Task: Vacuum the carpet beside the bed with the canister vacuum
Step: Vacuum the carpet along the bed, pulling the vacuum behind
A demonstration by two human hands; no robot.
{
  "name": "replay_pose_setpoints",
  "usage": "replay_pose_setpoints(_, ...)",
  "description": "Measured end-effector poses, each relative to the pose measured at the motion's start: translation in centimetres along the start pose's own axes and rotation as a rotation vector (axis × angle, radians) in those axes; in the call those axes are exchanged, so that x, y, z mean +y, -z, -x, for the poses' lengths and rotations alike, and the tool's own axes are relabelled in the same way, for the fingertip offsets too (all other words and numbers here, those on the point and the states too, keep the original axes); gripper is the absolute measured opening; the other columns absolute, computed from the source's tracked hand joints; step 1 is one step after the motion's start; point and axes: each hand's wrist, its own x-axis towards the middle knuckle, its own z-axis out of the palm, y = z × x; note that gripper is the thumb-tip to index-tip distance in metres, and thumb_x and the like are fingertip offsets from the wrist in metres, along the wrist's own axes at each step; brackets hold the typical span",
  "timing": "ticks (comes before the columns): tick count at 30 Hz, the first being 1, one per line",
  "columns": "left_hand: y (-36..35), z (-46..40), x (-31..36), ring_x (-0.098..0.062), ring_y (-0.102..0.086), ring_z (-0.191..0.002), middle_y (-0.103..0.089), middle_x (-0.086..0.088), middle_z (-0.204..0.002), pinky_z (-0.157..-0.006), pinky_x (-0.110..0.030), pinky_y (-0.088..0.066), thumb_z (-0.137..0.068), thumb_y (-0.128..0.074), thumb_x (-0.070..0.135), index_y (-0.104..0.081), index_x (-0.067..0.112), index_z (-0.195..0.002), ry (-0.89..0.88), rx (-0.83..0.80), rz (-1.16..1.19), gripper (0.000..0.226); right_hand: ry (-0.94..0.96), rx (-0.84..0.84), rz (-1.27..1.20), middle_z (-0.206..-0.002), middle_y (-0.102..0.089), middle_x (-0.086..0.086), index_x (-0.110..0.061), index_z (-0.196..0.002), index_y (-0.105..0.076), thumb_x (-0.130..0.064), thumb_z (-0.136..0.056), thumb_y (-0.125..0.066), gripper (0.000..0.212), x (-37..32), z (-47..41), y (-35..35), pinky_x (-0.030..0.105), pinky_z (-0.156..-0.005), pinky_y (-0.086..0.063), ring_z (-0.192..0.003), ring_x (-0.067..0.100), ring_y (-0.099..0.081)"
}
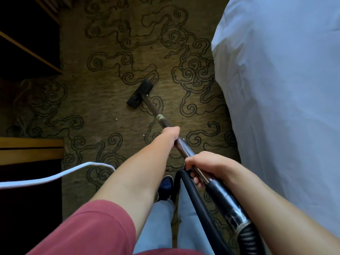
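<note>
The vacuum's black floor head (139,94) lies flat on the olive carpet (114,52) with dark swirl patterns, left of the bed (279,89). A dark metal wand (156,113) runs from the head back toward me. My left hand (170,133) is shut around the wand's middle. My right hand (206,167) grips the wand's upper end where it meets the black handle tube. A black ribbed hose (195,201) loops down beside my legs. The canister is out of view.
White bedding covers the whole right side. Dark wooden furniture (27,43) and a wooden ledge (31,150) line the left. A white cord (55,176) crosses at lower left. Small pale crumbs (116,119) dot the carpet. My shoe (166,183) is below the hands.
</note>
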Motion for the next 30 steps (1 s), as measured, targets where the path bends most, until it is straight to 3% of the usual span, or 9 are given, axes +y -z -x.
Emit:
replay_pose_setpoints(6,-1.0,1.0,-3.6,-0.035,-0.071,-0.108,-0.070,-0.019,-0.120,-0.096,-0.050,-0.059,-0.091,-0.056,0.019,-0.057,0.003,-0.120,-0.017,-0.056,0.013,0.033,0.016,0.066,0.025,-0.048,-0.060,0.012,0.008,-0.093,-0.061,-0.005,-0.081,-0.062,0.018,3.7,1.6,-1.5,0.030,-0.039,-0.053,-0.035,0.024,-0.059)
replay_pose_setpoints(11,-3.9,2.3,-6.3,-0.034,-0.070,-0.086,-0.067,-0.017,-0.091,-0.092,-0.054,-0.060,-0.092,-0.056,0.017,-0.058,0.002,-0.118,-0.027,-0.102,0.017,0.030,0.010,0.101,0.033,-0.048,-0.061,0.013,0.006,-0.087,-0.060,-0.006,-0.082,-0.062,0.014,7.5,3.4,-1.0,0.029,-0.040,-0.053,-0.034,0.025,-0.059)
replay_pose_setpoints(14,-6.0,2.9,-7.5,-0.038,-0.072,-0.103,-0.070,-0.021,-0.117,-0.096,-0.051,-0.058,-0.091,-0.057,0.019,-0.058,0.000,-0.128,-0.033,-0.106,-0.011,0.041,0.005,0.105,0.006,-0.047,-0.061,0.011,0.003,-0.082,-0.059,-0.007,-0.082,-0.062,0.010,9.5,4.5,0.2,0.027,-0.040,-0.052,-0.034,0.023,-0.059)
replay_pose_setpoints(16,-7.7,3.1,-8.3,-0.041,-0.070,-0.108,-0.068,-0.024,-0.122,-0.097,-0.052,-0.057,-0.089,-0.057,0.018,-0.057,-0.003,-0.132,-0.042,-0.111,-0.019,0.047,0.000,0.112,-0.009,-0.045,-0.060,0.010,0.002,-0.081,-0.058,-0.005,-0.084,-0.062,0.009,11.0,4.9,1.2,0.025,-0.039,-0.051,-0.033,0.022,-0.059)
replay_pose_setpoints(21,-12.3,5.3,-10.0,-0.036,-0.073,-0.091,-0.072,-0.018,-0.104,-0.091,-0.049,-0.060,-0.090,-0.057,0.023,-0.058,0.000,-0.127,-0.058,-0.141,-0.053,0.043,0.009,0.143,-0.026,-0.046,-0.060,0.013,0.003,-0.076,-0.060,-0.006,-0.083,-0.062,0.012,15.1,6.1,3.9,0.025,-0.037,-0.050,-0.033,0.023,-0.058)
replay_pose_setpoints(24,-15.3,6.6,-10.9,-0.035,-0.073,-0.094,-0.072,-0.018,-0.106,-0.093,-0.047,-0.060,-0.090,-0.057,0.026,-0.057,0.002,-0.131,-0.053,-0.168,-0.107,0.047,-0.010,0.143,-0.054,-0.050,-0.062,0.015,0.001,-0.078,-0.061,-0.010,-0.080,-0.063,0.011,17.6,7.1,6.0,0.028,-0.041,-0.052,-0.036,0.026,-0.059)
replay_pose_setpoints(28,-18.6,7.9,-11.8,-0.031,-0.071,-0.077,-0.068,-0.016,-0.091,-0.086,-0.046,-0.062,-0.092,-0.056,0.021,-0.056,0.001,-0.130,-0.050,-0.188,-0.112,0.043,-0.023,0.134,-0.091,-0.053,-0.063,0.016,0.002,-0.077,-0.063,-0.013,-0.076,-0.065,0.014,20.5,8.0,8.3,0.030,-0.045,-0.054,-0.040,0.027,-0.060)
replay_pose_setpoints(30,-20.5,8.8,-12.7,-0.032,-0.072,-0.082,-0.069,-0.017,-0.096,-0.088,-0.047,-0.062,-0.092,-0.056,0.021,-0.055,0.001,-0.131,-0.053,-0.199,-0.139,0.043,-0.024,0.135,-0.128,-0.052,-0.062,0.015,0.002,-0.076,-0.063,-0.012,-0.075,-0.065,0.013,22.2,8.6,9.2,0.028,-0.044,-0.054,-0.039,0.027,-0.060)
